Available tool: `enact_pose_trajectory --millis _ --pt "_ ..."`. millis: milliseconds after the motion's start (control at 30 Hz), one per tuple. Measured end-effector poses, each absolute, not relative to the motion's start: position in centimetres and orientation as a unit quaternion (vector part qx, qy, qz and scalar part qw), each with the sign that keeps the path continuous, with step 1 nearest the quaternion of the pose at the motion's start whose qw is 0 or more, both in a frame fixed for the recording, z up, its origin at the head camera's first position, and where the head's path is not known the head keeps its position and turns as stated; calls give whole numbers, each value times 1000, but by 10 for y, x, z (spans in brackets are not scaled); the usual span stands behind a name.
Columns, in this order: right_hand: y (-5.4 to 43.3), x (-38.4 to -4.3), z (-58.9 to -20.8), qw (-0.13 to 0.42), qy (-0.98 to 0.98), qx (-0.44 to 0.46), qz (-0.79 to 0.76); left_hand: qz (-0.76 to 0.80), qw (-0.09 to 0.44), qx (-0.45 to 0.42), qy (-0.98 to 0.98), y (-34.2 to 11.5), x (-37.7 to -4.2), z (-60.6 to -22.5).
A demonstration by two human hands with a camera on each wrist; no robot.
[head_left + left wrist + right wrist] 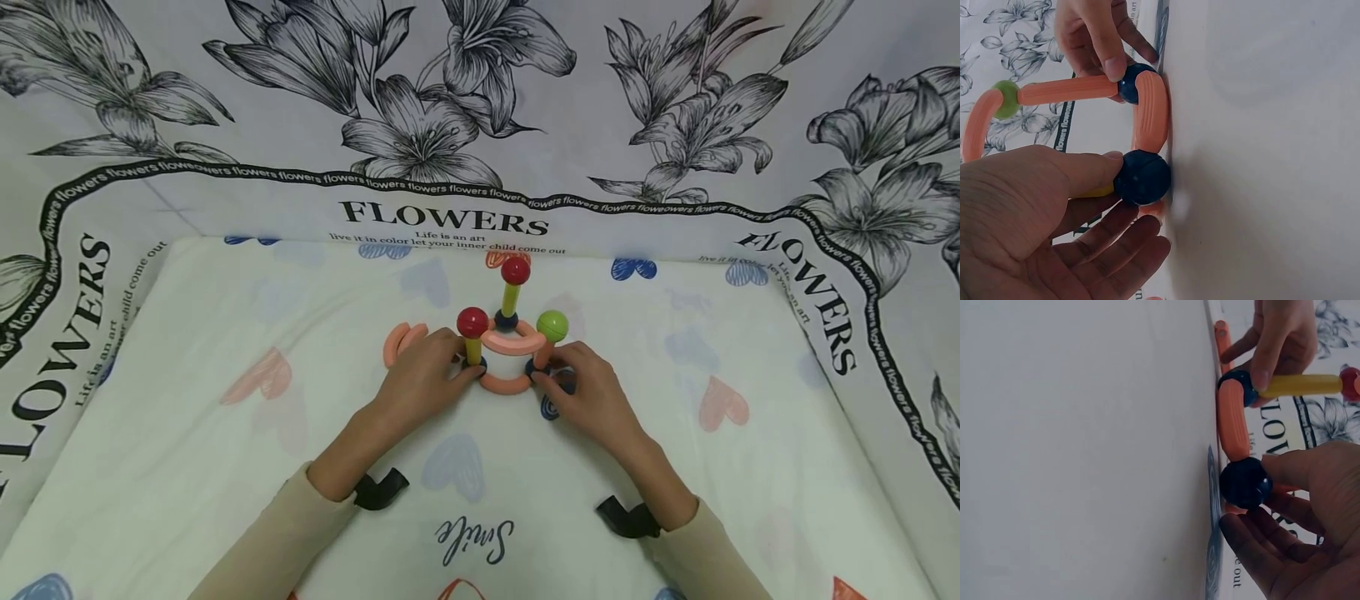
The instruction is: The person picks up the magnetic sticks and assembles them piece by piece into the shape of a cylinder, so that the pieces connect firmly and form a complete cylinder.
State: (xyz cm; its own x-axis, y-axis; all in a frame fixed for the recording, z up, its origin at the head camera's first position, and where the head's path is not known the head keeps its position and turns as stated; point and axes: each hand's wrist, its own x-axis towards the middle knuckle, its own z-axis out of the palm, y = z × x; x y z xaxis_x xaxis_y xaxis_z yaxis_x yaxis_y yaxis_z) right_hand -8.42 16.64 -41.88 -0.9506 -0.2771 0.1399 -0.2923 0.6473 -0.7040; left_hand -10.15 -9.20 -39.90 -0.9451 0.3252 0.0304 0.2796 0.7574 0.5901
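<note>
Here, on the heart-print white table (pixel 225 467), our left hand (pixel 420 371) pinches the dark-blue ball joint (pixel 1142 177) under a yellow stick, and our right hand (pixel 588 392) pinches its twin (pixel 1245 482); steadying both seems wise while the curved orange plastic piece (pixel 504 384) sits between them. Fingers hide the stick bases.
</note>
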Motion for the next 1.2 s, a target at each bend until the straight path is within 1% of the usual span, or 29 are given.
enact_pose_trajectory --millis 333,633,1000,1200 --pt "171 -87 -415 -13 -907 166 387 318 42 165 933 -90 -101 -403" --pt "169 -89 -416 -3 -897 169 407 284 29 163 944 -90 -100 -402" --pt "167 -91 -419 13 -899 175 401 271 7 181 945 -92 -98 -404" --pt "169 -92 -419 11 -896 180 406 262 11 182 948 -90 -98 -403"
